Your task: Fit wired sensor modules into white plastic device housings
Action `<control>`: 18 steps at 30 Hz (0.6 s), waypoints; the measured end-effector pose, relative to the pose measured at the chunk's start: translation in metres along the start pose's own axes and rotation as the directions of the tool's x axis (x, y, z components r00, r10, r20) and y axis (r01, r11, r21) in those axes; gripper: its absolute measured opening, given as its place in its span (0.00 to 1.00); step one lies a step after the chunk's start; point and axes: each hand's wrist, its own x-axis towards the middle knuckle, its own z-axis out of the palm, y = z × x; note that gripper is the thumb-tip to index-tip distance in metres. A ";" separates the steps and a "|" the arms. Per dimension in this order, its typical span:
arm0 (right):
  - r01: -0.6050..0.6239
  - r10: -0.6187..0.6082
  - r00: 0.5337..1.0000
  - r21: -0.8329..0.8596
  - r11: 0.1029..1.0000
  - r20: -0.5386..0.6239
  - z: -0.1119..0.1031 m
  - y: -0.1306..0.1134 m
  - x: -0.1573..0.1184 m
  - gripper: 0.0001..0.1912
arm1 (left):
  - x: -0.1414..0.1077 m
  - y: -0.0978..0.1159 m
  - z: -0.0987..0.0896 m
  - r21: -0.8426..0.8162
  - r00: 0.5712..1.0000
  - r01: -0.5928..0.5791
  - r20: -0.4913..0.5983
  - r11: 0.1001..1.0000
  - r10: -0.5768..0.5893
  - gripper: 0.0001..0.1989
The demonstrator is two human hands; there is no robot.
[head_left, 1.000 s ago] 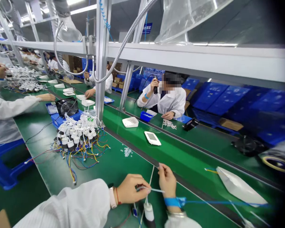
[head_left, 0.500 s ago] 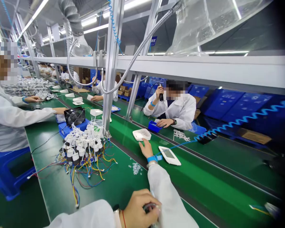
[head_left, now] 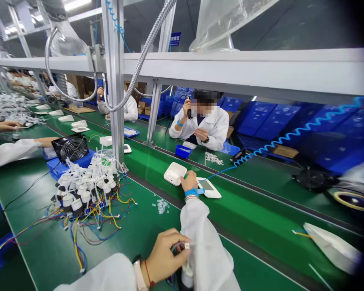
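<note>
- Left hand: fingers pinch a thin cable with a white tag
- Right hand: fingers open, resting on the green surface
- White tray and white display unit just beside it

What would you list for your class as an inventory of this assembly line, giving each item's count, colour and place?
wired plastic assemblies: many, white with multicoloured wires, heaped on the green bench
cooling fan: one, black, on a blue tray
square tray: one, white, on the green conveyor belt
display panel: one, white with grey screen, beside that tray
small rings: many, white, scattered on the bench
crates: many, blue, stacked beyond the far bench
co-worker: one, white coat, across the line
coiled cord: one, blue, running from the wrist strap
left hand: one, holding a small white part, bottom centre
right hand: one, between tray and panel
</note>
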 end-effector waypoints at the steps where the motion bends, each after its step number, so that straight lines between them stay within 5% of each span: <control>1: -0.031 0.031 1.000 -0.005 1.000 0.006 0.000 0.003 -0.002 0.19 | 0.000 0.000 -0.001 0.010 1.000 -0.013 0.004 1.000 0.013 0.11; 7: -0.018 0.017 0.997 0.015 1.000 0.075 -0.004 0.007 -0.017 0.16 | 0.004 0.002 -0.009 0.060 0.993 -0.115 0.025 0.992 0.114 0.09; 12: 0.045 -0.045 0.999 0.080 0.996 0.000 -0.036 0.027 -0.054 0.21 | 0.008 0.006 -0.023 0.167 0.991 -0.102 0.103 0.981 0.085 0.10; 15: 0.079 -0.073 0.996 0.129 0.988 -0.046 -0.060 0.056 -0.101 0.26 | 0.010 0.013 -0.033 0.183 0.954 -0.079 0.299 0.980 0.022 0.12; 18: 0.113 -0.089 0.985 0.162 0.980 -0.149 -0.077 0.087 -0.164 0.30 | 0.010 0.026 -0.040 0.227 0.863 -0.144 0.505 0.963 0.010 0.08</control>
